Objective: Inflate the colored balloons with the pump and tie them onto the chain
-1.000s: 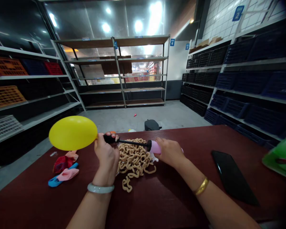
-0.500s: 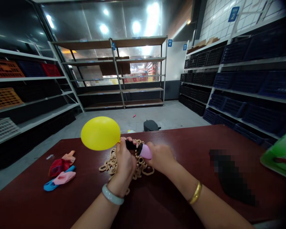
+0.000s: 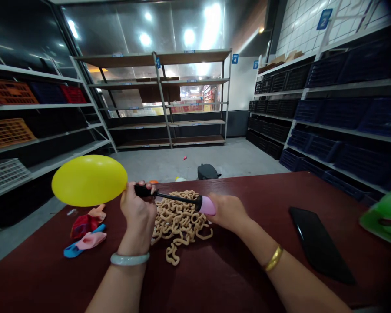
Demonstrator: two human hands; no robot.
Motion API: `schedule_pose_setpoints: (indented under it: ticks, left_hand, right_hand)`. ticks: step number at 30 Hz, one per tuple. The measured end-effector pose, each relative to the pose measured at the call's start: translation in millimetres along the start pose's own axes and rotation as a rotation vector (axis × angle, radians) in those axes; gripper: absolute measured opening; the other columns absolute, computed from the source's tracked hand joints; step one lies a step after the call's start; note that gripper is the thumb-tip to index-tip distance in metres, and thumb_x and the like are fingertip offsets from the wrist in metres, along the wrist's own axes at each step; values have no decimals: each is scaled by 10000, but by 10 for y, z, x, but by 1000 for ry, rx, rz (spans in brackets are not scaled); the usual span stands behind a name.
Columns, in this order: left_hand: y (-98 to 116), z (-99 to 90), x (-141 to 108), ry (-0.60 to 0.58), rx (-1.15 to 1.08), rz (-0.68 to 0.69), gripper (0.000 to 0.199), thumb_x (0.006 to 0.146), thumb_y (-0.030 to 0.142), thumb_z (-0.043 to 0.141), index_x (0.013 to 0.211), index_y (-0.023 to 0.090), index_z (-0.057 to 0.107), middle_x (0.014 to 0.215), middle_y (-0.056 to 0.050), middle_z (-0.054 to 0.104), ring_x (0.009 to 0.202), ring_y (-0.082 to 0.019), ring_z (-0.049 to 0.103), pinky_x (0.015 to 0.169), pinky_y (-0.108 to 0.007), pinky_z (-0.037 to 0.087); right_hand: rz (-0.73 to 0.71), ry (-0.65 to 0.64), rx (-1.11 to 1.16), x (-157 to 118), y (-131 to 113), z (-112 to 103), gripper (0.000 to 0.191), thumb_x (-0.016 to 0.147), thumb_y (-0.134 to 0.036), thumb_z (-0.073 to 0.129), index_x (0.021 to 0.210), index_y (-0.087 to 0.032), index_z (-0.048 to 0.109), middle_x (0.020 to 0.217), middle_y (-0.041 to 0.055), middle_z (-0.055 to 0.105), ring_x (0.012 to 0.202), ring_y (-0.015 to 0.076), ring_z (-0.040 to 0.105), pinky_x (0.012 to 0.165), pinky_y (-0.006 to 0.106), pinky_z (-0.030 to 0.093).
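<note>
An inflated yellow balloon (image 3: 89,180) extends left from my left hand (image 3: 138,206), whose fingers are closed round its neck and the black end of a hand pump (image 3: 179,198). My right hand (image 3: 230,211) grips the pump's pink handle (image 3: 207,205). Between the two ends a thin black rod shows. Below the pump lies a heap of beige chain-like loops (image 3: 179,217) on the dark red table (image 3: 247,278). Deflated balloons, red (image 3: 84,225), pink (image 3: 91,240) and blue (image 3: 72,250), lie to the left with a peach one (image 3: 97,213).
A black flat object (image 3: 319,243) lies on the table's right side, beside a green bag (image 3: 384,215) at the edge. Beyond the table, a dark grey object (image 3: 207,171) sits on the floor. Shelves with crates (image 3: 11,132) line both sides.
My left hand has moved left with the balloon, which looks larger. The pump is now drawn out, its rod exposed. More of the beige heap shows. My right hand has shifted slightly right.
</note>
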State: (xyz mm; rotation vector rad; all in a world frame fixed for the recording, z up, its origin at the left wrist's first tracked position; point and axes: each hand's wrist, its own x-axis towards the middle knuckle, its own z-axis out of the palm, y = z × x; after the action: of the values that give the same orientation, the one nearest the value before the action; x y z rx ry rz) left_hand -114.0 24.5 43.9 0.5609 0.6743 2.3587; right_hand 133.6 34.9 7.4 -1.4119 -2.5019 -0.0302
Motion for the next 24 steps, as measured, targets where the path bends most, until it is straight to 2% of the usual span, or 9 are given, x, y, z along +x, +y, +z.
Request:
schedule_pose_setpoints:
  ticks: [4, 10, 15, 20, 24]
  left_hand:
    - [-208, 41, -183, -36, -17, -10, 170, 756, 234, 619, 758, 187, 455, 666, 29, 501, 594, -116, 513, 528, -242, 396]
    - [-573, 122, -624, -79, -39, -184, 186, 794, 267, 631, 804, 192, 462, 707, 19, 527, 609, -119, 533, 585, -269, 449]
    - [-655, 229, -874, -126, -33, -233, 164, 824, 268, 615, 809, 193, 470, 721, 18, 535, 617, -109, 537, 642, -276, 475]
    - [-611, 253, -831, -127, -24, -219, 176, 828, 269, 610, 805, 200, 450, 711, 21, 523, 596, -109, 525, 588, -259, 460]
    - [-454, 199, -560, -137, 13, -167, 173, 810, 246, 621, 798, 193, 457, 714, 12, 519, 601, -122, 529, 537, -251, 436]
  right_hand:
    - [30, 25, -44, 2, 76, 8, 345, 762, -478, 590, 996, -231, 535, 905, 55, 692, 803, 232, 657, 627, 286, 396]
    - [23, 37, -28, -7, -28, 24, 337, 759, -492, 587, 964, -230, 530, 875, 52, 690, 774, 244, 662, 615, 295, 398]
    - [35, 51, 17, -11, -151, 34, 352, 766, -489, 577, 987, -222, 520, 889, 66, 688, 787, 239, 660, 619, 288, 400]
    - [45, 48, 48, 5, -198, 67, 346, 762, -466, 584, 1003, -224, 525, 872, 52, 689, 763, 236, 659, 606, 293, 394]
    - [31, 48, 75, 34, -162, 83, 376, 785, -524, 550, 1032, -241, 528, 873, 36, 686, 751, 222, 658, 601, 288, 385]
